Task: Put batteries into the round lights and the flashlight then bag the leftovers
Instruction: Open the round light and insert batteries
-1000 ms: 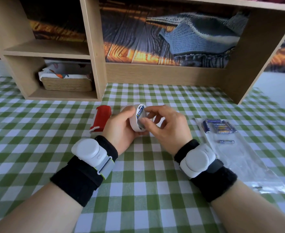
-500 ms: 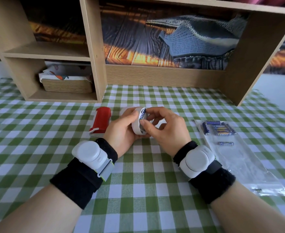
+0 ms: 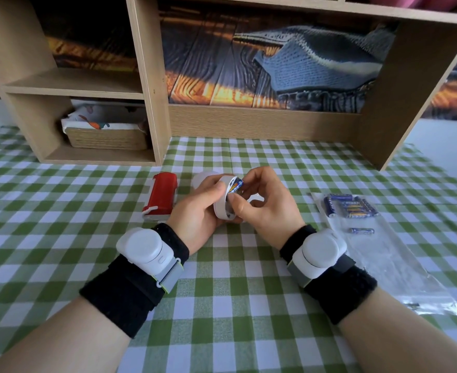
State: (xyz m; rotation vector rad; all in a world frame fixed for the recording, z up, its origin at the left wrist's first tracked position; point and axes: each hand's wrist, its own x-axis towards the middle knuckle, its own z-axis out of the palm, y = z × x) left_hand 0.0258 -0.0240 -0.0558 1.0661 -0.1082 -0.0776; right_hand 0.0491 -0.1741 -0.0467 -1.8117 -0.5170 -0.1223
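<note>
Now both hands (image 3: 265,208) gripping round light (image 3: 222,203) w/ battery (image 3: 235,185) inside.

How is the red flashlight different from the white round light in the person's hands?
The flashlight is red and boxy; the round light is white and disc-shaped. The flashlight lies untouched on the tablecloth, while the round light is held up on edge by the left hand. The round light is open with a battery showing; the right hand works at it.
</note>
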